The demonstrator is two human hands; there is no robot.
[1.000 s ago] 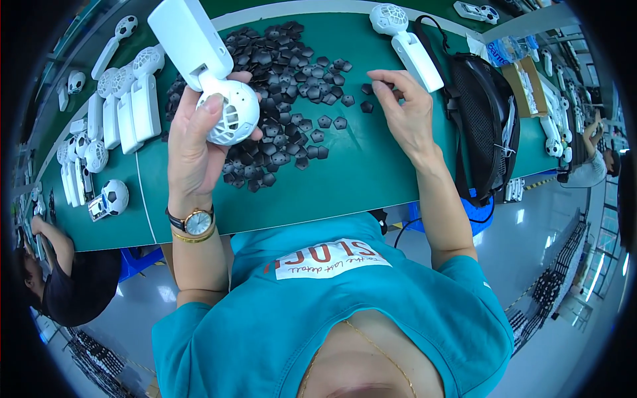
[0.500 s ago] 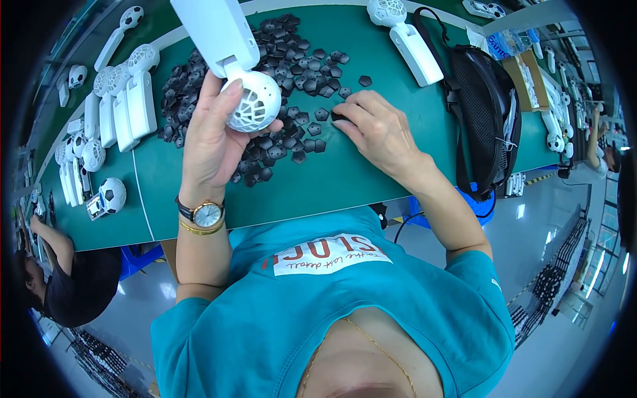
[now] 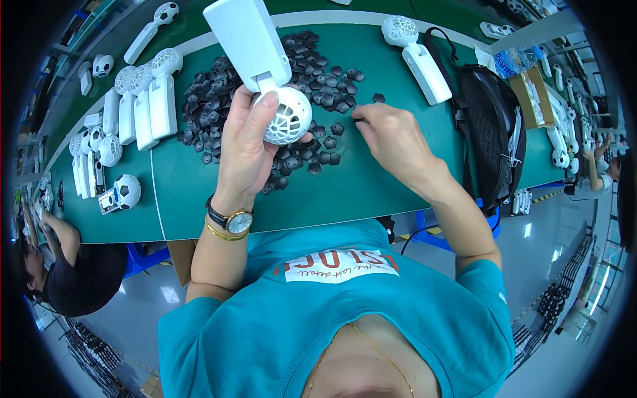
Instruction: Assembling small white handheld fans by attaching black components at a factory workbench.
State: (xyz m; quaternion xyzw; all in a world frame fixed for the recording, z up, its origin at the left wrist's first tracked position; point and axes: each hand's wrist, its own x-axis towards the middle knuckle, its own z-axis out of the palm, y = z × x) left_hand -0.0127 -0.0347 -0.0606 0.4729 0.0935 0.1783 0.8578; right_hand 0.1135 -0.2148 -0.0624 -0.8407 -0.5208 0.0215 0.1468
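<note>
My left hand (image 3: 249, 142) grips a white plastic unit with a latticed ball head (image 3: 264, 69) by its ball, raised over the heap of small black pentagon pieces (image 3: 211, 99). My right hand (image 3: 398, 136) is at the heap's right edge, fingers bent, thumb and forefinger near each other; I cannot tell whether they pinch a piece. I take this step to be picking a pentagon for the ball. The next move, I judge, calls for a firm pinch, then lining the piece's corners up with an opening while my left steadies the ball.
</note>
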